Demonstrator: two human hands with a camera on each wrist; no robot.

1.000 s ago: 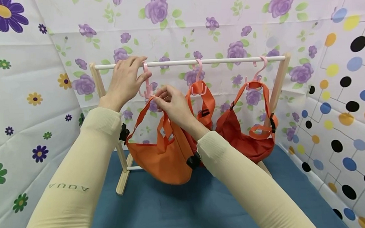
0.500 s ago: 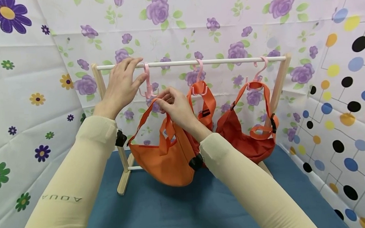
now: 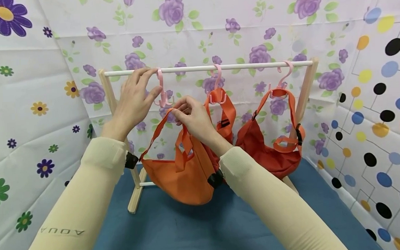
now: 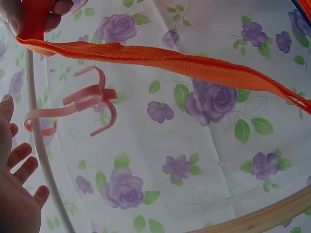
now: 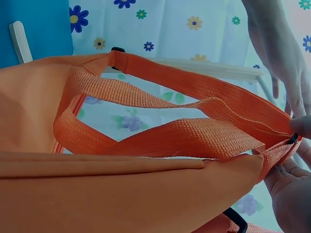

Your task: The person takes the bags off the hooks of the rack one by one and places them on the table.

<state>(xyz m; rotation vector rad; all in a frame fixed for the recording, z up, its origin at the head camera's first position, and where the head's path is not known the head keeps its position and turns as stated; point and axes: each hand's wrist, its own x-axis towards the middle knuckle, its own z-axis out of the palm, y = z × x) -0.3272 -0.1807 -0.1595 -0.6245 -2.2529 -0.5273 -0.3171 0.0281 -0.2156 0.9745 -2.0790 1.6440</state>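
The right hand point(image 3: 194, 116) is pinching the orange woven strap point(image 3: 157, 129) of an orange, half-moon fabric bag point(image 3: 179, 179), which is dangling below — its strap staying apart from the pink plastic multi-hook hanger point(image 3: 162, 89) just above. That hanger is hanging on the round white rail point(image 3: 190, 69). The left hand point(image 3: 132, 98) is holding nothing, its fingers extending loosely beside the hanger — whether fingertips are touching it is hard to tell. Farther right, a red fabric bag point(image 3: 273, 155) is hanging.
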